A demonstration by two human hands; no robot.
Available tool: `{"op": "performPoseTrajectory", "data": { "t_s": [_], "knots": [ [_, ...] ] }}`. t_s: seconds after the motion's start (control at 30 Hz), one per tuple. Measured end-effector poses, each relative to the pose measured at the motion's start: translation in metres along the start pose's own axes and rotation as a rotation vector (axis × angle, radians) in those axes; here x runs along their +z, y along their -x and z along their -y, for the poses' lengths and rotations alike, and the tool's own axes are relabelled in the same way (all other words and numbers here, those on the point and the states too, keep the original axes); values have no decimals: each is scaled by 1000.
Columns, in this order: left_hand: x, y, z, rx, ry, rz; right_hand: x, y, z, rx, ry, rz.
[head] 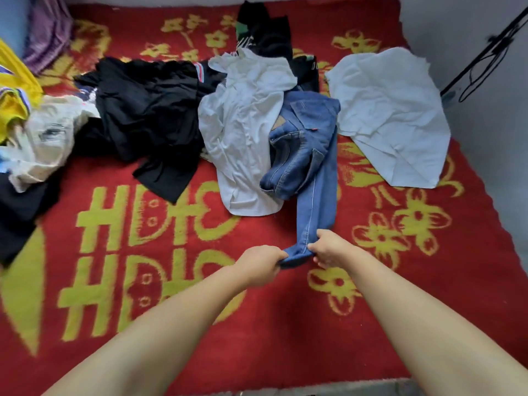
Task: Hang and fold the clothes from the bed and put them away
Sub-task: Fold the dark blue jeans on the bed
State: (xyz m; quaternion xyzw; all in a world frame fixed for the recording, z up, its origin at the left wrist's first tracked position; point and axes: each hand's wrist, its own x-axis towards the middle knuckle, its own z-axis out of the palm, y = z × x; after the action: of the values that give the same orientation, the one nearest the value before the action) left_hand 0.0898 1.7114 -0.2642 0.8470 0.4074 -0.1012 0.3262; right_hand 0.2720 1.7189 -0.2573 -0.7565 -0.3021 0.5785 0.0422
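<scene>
Your left hand [261, 262] and right hand [330, 247] both grip the hem of one leg of the blue jeans [307, 155] at lower centre of frame, fingers clamped on the denim; the leg runs up-frame from your hands to the bunched waist at centre, lying on the red blanket [177, 281] with yellow lettering and flowers; the waist overlaps a crumpled white shirt [240, 132] just left of it; a black garment pile [145, 110] sits further left; a flat white cloth [391, 115] lies at right, apart from the jeans; more dark clothes [265, 30] at top centre; a yellow garment [11, 90] at left edge.
</scene>
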Motion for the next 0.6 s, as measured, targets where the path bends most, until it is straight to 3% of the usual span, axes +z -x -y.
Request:
{"op": "performPoseTrajectory", "data": {
  "t_s": [0.17,0.4,0.53,0.6],
  "knots": [
    [-22,85,37,-2,-76,132,84,50,0,4,43,50],
    [-16,173,131,-291,-25,296,217,78,12,-112,117,249],
    [-16,178,165,-387,18,268,214,70,25,-138,217,273],
    [-18,166,174,-388,27,299,183,58,33,-184,295,113]
  ]
}}
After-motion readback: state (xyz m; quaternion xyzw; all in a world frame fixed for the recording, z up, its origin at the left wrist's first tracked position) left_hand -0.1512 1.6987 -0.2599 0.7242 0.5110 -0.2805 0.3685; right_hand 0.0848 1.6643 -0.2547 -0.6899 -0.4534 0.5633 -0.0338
